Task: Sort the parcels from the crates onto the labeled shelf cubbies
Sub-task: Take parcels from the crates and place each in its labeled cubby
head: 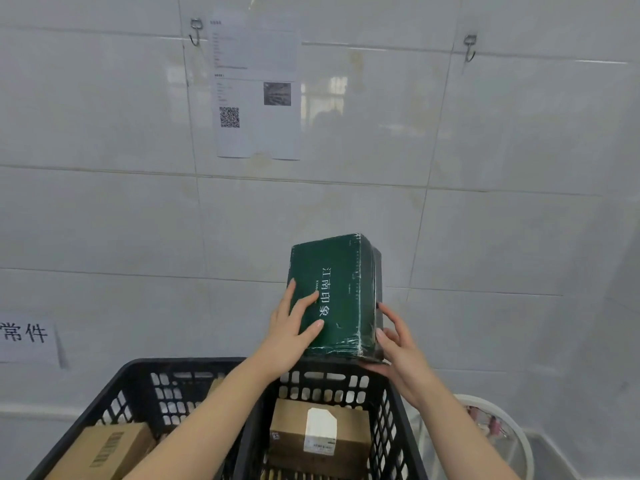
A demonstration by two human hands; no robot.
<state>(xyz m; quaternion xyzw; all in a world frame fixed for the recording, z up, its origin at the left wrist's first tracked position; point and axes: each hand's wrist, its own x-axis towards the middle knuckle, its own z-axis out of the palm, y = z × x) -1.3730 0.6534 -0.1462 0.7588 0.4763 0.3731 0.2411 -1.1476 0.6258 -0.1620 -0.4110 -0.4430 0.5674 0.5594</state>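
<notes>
Near: brown parcels (318, 434) lying in black crates (194, 362). Above the right crate's far rim, both hands are holding the green parcel (343, 271) upright. The left hand (284, 337) is pressing flat-fingered on its face; the right hand (398, 355) grip is curling round the lower corner, likely steadying it for label reading. Far: wall notice (256, 98).

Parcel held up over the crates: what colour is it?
The parcel is dark green with white characters printed on its face. The head view, the only one, shows it clearly.
</notes>
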